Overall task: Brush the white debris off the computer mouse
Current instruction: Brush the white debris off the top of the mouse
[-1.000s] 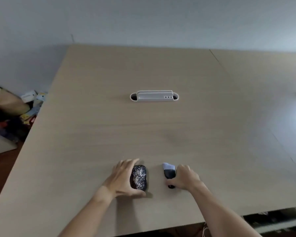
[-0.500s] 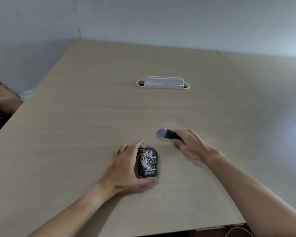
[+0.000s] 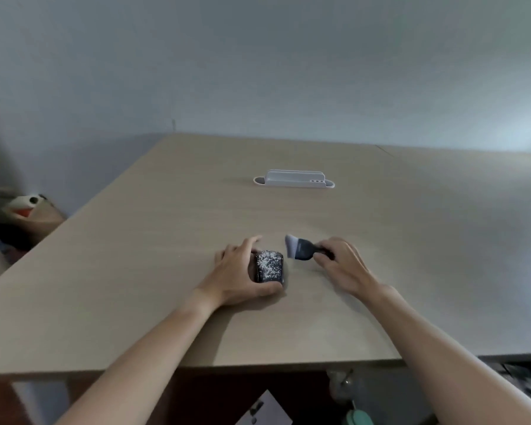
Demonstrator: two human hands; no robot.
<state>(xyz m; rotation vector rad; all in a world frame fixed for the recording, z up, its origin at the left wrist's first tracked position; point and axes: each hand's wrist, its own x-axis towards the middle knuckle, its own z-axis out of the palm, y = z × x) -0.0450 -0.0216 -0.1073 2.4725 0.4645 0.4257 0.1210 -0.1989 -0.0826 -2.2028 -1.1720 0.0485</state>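
Note:
A black computer mouse (image 3: pixel 269 266) speckled with white debris sits on the wooden table (image 3: pixel 135 256). My left hand (image 3: pixel 238 273) grips it from the left side, thumb along its near edge. A small dark brush (image 3: pixel 301 248) with pale bristles pointing left hovers just right of and slightly beyond the mouse. My right hand (image 3: pixel 342 265) holds the brush by its handle. The bristles are close to the mouse's far right corner but apart from it.
A white desk organiser tray (image 3: pixel 294 179) stands farther back on the table. Bags and clutter (image 3: pixel 28 213) lie on the floor at the left. The table's near edge runs just below my forearms, with items under it.
My right hand lifted the brush off the table and turned its bristles toward the mouse. My left hand stayed on the mouse. The camera tilted up.

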